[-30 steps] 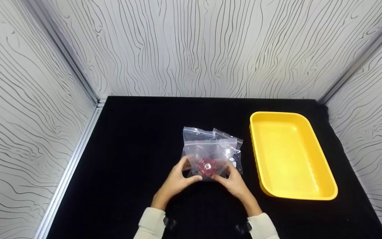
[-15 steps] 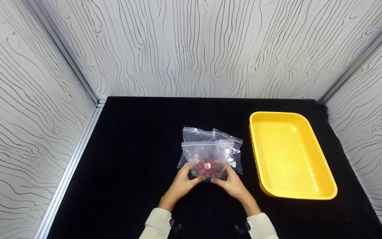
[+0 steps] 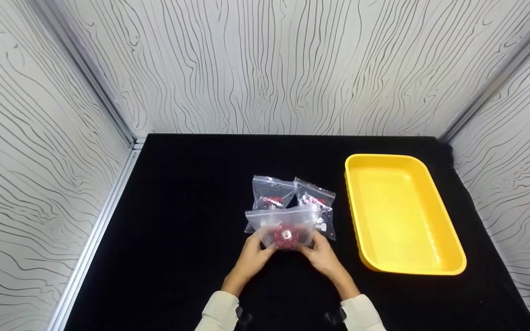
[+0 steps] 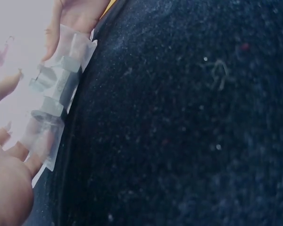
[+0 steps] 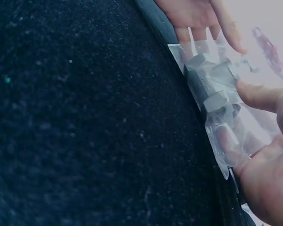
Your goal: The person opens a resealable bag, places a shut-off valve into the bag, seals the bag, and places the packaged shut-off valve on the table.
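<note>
Both hands hold a valve with a red handwheel (image 3: 286, 235), sealed in a clear zip bag (image 3: 262, 217), near the middle of the table. My left hand (image 3: 251, 259) grips its left side and my right hand (image 3: 325, 258) its right, thumbs on the near side. In the left wrist view the grey metal valve body (image 4: 61, 82) with hexagonal ends shows through the plastic; the right wrist view shows the same metal body (image 5: 207, 82) between the hands. Some fingers are hidden behind or under the bag.
Just behind lie two more clear zip bags, a left one (image 3: 272, 186) and a right one (image 3: 315, 195), each with a red-handled part inside. A yellow tray (image 3: 354, 216) stands to the right on the black cloth (image 3: 191, 207). Patterned white walls (image 3: 265, 69) enclose the table.
The bag's zip edge has come lower and nearer, uncovering more of the two bags behind. My left hand has shifted slightly right; both hands keep hold of the bagged valve.
</note>
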Demonstrator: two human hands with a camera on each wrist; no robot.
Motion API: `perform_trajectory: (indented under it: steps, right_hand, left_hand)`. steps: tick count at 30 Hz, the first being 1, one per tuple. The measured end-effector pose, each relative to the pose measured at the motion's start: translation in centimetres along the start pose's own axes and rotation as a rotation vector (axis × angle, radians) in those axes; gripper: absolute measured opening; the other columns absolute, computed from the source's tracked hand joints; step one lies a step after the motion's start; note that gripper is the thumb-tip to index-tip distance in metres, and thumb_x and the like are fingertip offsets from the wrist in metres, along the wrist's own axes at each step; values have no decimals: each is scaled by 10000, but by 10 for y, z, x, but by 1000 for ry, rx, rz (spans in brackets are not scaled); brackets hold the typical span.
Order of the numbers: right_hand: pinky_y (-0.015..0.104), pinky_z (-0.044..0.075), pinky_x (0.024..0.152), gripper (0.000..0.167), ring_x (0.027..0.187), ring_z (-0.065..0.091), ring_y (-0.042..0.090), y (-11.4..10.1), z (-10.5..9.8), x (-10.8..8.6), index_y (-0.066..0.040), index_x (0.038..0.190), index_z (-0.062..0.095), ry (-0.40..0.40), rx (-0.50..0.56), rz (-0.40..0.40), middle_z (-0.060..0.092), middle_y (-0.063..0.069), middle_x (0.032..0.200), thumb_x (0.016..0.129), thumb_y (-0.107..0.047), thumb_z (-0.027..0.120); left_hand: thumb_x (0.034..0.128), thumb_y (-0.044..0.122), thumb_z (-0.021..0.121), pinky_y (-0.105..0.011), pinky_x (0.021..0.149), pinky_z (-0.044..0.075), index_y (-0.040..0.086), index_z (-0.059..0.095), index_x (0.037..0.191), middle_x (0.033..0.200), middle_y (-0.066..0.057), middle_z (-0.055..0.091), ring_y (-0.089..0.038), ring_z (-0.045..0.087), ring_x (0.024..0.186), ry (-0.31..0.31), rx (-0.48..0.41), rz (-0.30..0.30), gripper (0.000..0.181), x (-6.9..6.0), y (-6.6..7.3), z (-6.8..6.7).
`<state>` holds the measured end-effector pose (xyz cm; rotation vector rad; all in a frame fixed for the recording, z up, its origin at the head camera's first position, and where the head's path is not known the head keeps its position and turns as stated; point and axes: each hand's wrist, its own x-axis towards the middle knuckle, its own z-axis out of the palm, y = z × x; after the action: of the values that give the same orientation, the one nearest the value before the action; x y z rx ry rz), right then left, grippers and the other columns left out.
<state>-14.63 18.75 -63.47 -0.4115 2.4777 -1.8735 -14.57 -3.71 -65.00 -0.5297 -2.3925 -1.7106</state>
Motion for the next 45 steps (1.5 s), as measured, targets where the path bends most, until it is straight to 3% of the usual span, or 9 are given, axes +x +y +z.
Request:
perform_trajectory:
  steps: [6, 11, 14, 21, 24, 30, 35, 45]
  right_hand:
    - [198, 553, 988, 402, 1108, 675, 11, 4, 2, 1, 42, 1314, 658, -19, 40, -31, 730, 237, 1254, 919, 89, 717]
    - [234, 604, 845, 462, 1027, 696, 27, 1, 6, 1, 55, 1391, 583, -85, 110, 6, 716, 296, 1225, 947, 61, 708]
    - [247, 610, 819, 476, 1008, 694, 32, -3, 8, 0, 74, 1413, 555, -96, 119, 22, 710, 323, 1212, 959, 52, 697]
    - [245, 556, 1005, 482, 1122, 676, 63, -10, 17, 4, 16, 1417, 601, -74, 39, 37, 716, 230, 1300, 971, -76, 758]
    - [245, 526, 1064, 503, 1181, 665, 81, -14, 21, 5, 1, 1427, 602, -79, 43, 37, 701, 210, 1351, 966, -106, 771]
    - [227, 521, 1072, 515, 1199, 658, 55, -19, 29, 7, -4, 1438, 590, -88, 87, 7, 689, 211, 1363, 966, -106, 769]
    - [232, 549, 1047, 543, 1179, 668, 65, -20, 37, 12, 63, 1455, 532, -95, 152, -20, 684, 278, 1320, 968, -38, 752]
    - [253, 555, 1052, 417, 1195, 657, 31, -31, 51, 23, 103, 1451, 498, -93, 284, 58, 603, 352, 1417, 1092, -100, 565]
  left_hand:
    - [957, 83, 741, -316, 1052, 536, 140, 737, 1264, 1258, -45, 769, -163, 678, 1167, -8, -36, -111, 313, 0, 4, -2]
    - [971, 152, 772, -263, 995, 528, 147, 737, 1273, 1232, -41, 775, -115, 665, 1109, 5, -105, -188, 304, -3, 7, -4]
    - [969, 153, 779, -244, 960, 534, 125, 734, 1280, 1241, -71, 770, -95, 657, 1079, 15, -152, -198, 316, -4, 8, -7]
    - [985, 121, 760, -225, 856, 589, 49, 699, 1288, 1205, -149, 752, -72, 672, 997, 23, -245, -213, 318, -5, 9, -16]
    - [994, 137, 751, -217, 885, 584, 37, 682, 1303, 1221, -167, 745, -65, 674, 1034, 37, -265, -201, 331, -5, 7, -20]
    - [990, 146, 754, -223, 867, 594, 18, 672, 1307, 1211, -188, 736, -73, 682, 1025, 72, -284, -193, 352, -5, 6, -27]
    - [983, 139, 763, -228, 890, 592, 11, 668, 1305, 1211, -178, 728, -75, 685, 1028, 102, -287, -201, 359, -5, 6, -33]
    - [997, 125, 749, -243, 915, 600, 2, 653, 1345, 1259, -190, 719, -96, 704, 1047, 158, -336, -268, 382, -1, 6, -47]
